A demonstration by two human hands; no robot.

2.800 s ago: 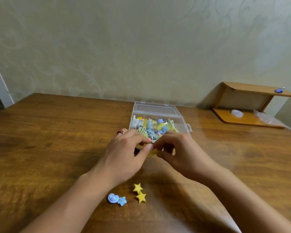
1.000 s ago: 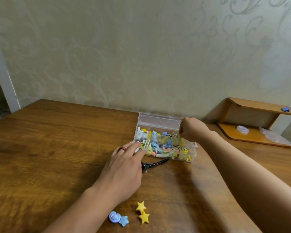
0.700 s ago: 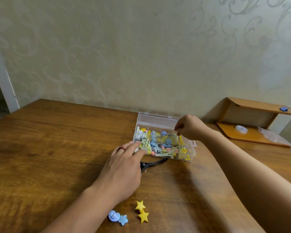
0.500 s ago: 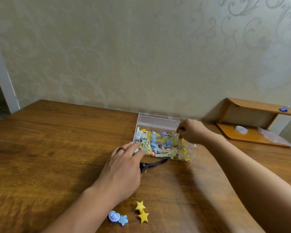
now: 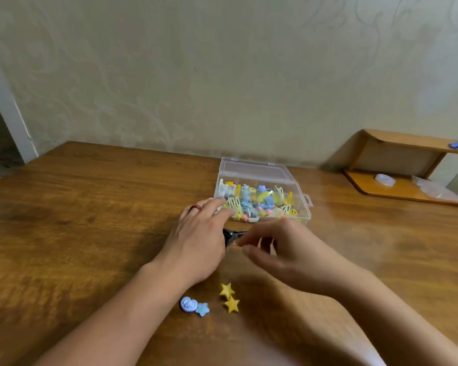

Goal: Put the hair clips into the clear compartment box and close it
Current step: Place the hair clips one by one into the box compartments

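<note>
The clear compartment box (image 5: pixel 300 192) stands open on the wooden table (image 5: pixel 77 220), its lid lying back toward the wall, with several coloured hair clips inside. My left hand (image 5: pixel 198 239) lies flat on the table with straight fingers touching the box's front left corner. A black hair clip (image 5: pixel 232 235) lies just right of it, partly hidden. My right hand (image 5: pixel 278 249), blurred, hovers over the table in front of the box with loosely spread fingers and holds nothing. Two yellow star clips (image 5: pixel 229 297) and a blue clip pair (image 5: pixel 194 306) lie nearer me.
A small wooden shelf (image 5: pixel 407 165) stands at the far right against the wall, with a white round item (image 5: pixel 385 179), a plastic bag (image 5: pixel 434 188) and a small blue object (image 5: pixel 455 145) on it. The table's left corner ends near a doorway.
My right hand has come back from the box's far right side to the table in front of it. My left hand has stayed at the box's corner.
</note>
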